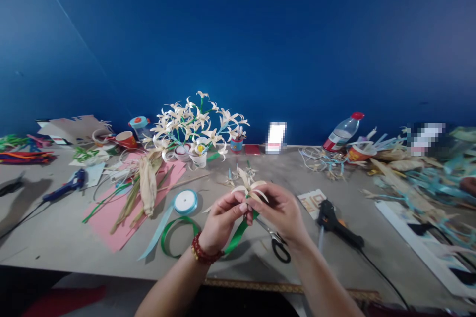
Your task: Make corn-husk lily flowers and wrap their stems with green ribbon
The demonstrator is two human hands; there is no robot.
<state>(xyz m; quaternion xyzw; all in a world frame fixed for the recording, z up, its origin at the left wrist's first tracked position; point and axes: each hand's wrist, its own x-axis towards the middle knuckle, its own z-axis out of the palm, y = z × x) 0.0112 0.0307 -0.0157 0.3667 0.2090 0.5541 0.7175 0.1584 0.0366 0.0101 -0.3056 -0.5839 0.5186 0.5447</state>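
grey tabletop (pixel 67 237) below, left hand (pixel 226 218) and right hand (pixel 281 210) meet, pinching one pale flower (pixel 248 188).

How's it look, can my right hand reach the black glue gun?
Likely yes: nothing seems to block the right hand from the black glue gun, though that hand is busy with a flower.
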